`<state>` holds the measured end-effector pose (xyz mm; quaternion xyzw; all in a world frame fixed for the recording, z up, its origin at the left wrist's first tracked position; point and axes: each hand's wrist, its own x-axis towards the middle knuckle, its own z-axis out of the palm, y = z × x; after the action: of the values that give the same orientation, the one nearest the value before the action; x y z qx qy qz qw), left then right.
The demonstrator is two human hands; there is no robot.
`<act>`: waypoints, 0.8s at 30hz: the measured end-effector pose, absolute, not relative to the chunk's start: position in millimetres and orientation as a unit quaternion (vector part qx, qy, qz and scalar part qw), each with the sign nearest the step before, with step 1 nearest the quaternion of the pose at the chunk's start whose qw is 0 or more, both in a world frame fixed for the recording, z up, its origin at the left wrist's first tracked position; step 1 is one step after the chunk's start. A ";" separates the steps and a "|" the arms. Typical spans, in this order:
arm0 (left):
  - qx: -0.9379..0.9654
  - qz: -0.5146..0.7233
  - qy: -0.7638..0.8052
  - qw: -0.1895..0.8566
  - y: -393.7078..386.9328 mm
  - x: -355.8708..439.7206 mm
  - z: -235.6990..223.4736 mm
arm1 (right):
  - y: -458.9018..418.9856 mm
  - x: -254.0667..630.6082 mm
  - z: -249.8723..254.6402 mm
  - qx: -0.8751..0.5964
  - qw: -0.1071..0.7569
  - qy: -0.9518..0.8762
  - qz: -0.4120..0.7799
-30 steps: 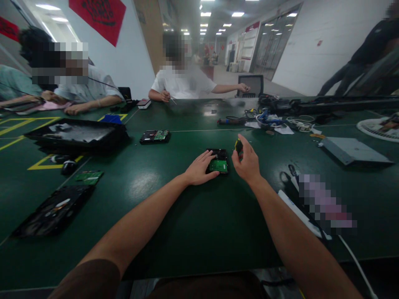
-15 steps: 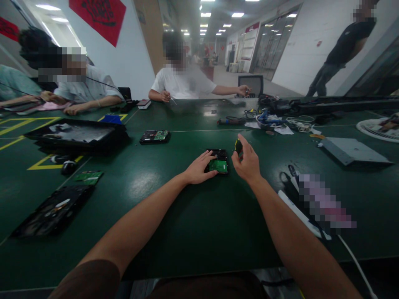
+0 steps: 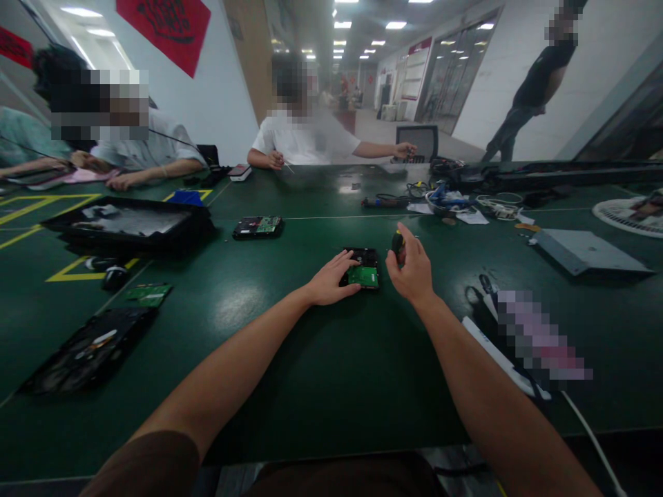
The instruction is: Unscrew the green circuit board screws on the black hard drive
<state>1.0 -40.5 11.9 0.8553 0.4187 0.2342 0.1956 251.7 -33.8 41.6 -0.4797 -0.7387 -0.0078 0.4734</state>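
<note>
A black hard drive (image 3: 364,261) with a green circuit board facing up lies on the dark green table (image 3: 311,359) in front of me. My left hand (image 3: 329,279) rests on its left side, fingers spread flat across the drive. My right hand (image 3: 412,268) hovers just right of the drive and pinches the dark handle of a screwdriver (image 3: 396,244) held upright; its tip is hidden behind my fingers.
A second hard drive (image 3: 257,226) lies farther back left, beside a black tray (image 3: 124,224). An opened black device (image 3: 85,348) and a green board (image 3: 148,294) sit at left. Cables and tools (image 3: 445,200) clutter the back right, near a grey box (image 3: 585,250). Several people sit across.
My hands have hardly moved; the screwdriver handle has turned a little in my right fingers. A person standing at the far right has walked leftward along the wall.
</note>
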 end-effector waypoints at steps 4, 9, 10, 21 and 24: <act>0.855 0.234 0.419 0.195 -39.6 0.6 11.0 | -32.5 253.2 40.3 -0.477 0.471 -0.742 -0.007; 0.853 0.238 0.421 0.195 -39.7 0.6 10.9 | -31.2 253.9 38.4 -0.478 0.473 -0.740 -0.005; 0.853 0.238 0.422 0.195 -39.8 0.6 11.1 | -31.1 253.6 38.2 -0.479 0.475 -0.738 -0.005; 0.852 0.227 0.430 0.194 -41.6 1.2 13.8 | -29.5 253.3 35.2 -0.468 0.520 -0.715 -0.017; 0.853 0.228 0.431 0.189 -41.5 1.5 13.5 | -29.9 253.1 34.6 -0.467 0.525 -0.712 -0.013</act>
<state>1.5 -41.5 13.5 0.8525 0.4310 0.2276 0.1888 253.1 -29.9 34.6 -0.4666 -0.7118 -0.0126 0.5249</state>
